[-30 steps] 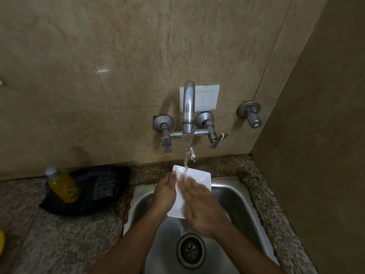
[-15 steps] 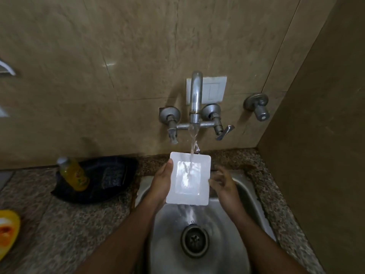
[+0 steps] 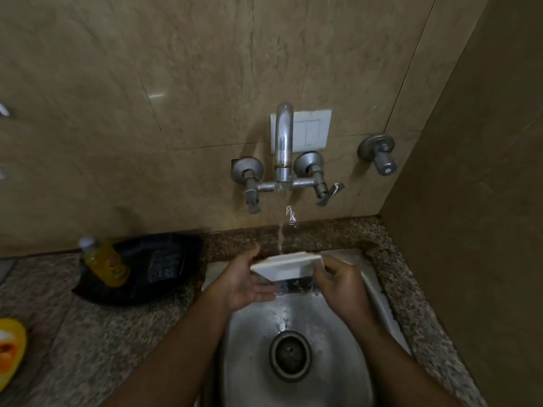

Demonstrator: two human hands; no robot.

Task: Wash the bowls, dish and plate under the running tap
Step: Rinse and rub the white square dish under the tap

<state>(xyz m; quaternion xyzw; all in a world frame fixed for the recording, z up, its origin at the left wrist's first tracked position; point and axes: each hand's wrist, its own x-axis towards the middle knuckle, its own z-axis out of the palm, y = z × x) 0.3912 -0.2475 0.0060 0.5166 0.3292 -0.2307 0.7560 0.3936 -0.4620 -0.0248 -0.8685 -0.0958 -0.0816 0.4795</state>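
Observation:
A white square dish (image 3: 286,265) is held over the steel sink (image 3: 293,333), tipped so that I see its underside and front edge. Water runs from the wall tap (image 3: 283,142) onto its far edge and drips off below. My left hand (image 3: 246,282) holds the dish's left side, thumb on its top edge and palm spread beneath. On the right side my right hand (image 3: 338,282) pinches the dish with curled fingers.
A black bag (image 3: 152,268) with a yellow bottle (image 3: 104,264) in front of it lies on the granite counter (image 3: 88,348) left of the sink. An orange-yellow plate (image 3: 10,348) shows at the left edge. A side wall stands close on the right.
The dish faced up under the stream half a second ago, held by my left hand alone. It is now tipped towards flat, and my right hand has taken hold of its right side.

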